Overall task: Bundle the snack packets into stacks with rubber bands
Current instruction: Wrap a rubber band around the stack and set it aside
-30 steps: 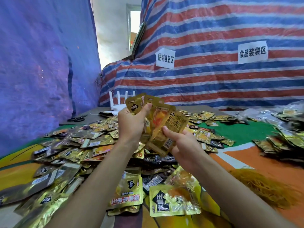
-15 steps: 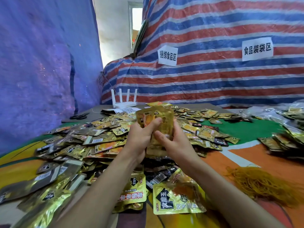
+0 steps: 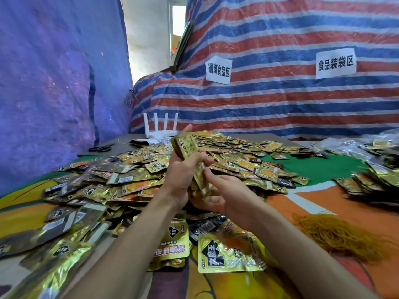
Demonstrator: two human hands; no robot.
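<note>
A small stack of gold snack packets (image 3: pixel 188 147) stands upright above the table's middle. My left hand (image 3: pixel 183 175) grips the stack from the left, fingers curled round it. Under it my right hand (image 3: pixel 218 190) pinches the stack's lower edge between thumb and fingers. A big heap of loose gold and dark packets (image 3: pixel 121 180) covers the table beneath and to the left. A mound of yellow-brown rubber bands (image 3: pixel 336 234) lies at the right, apart from both hands.
More packets (image 3: pixel 371 180) lie in a pile at the far right edge. A white router (image 3: pixel 160 131) and black scissors (image 3: pixel 100 148) sit at the back left. Blue and striped tarpaulins wall in the table. Two gold packets (image 3: pixel 228 253) lie close in front.
The fanned packets have been pushed together into one upright stack. Both hands dropped lower and closer together, the right one sliding under the stack's bottom edge.
</note>
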